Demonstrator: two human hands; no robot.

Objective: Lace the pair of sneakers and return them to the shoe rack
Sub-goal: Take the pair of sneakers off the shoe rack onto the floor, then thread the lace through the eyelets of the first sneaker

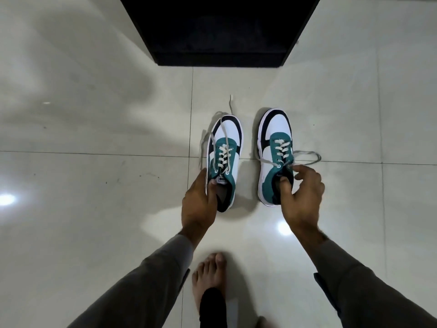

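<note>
- Teal, white and black sneakers, both standing on the pale tile floor [94, 185] side by side, toes pointing at the dark shoe rack [220, 31] further back.
- Left hand [198, 200] grips the left sneaker [224, 147] at the collar, thumb tucked inside the opening. Right hand [300, 192] grips the right sneaker [275, 147] the same way.
- Both look laced through the eyelets but not tied, as far as I can tell.
- Biggest risk imo: the loose lace [230, 102] off the left shoe trails far onto the floor, so on a lift it could drag, snag on the rack edge or get stepped on by the bare foot [208, 275] just behind.
- The right shoe's lace loop [307, 157] sits right by the fingers, so it could catch and tug the lacing slack.
- Thumb-in-collar isn't the firmest hold either; a shoe might tip toe-down and slip.
</note>
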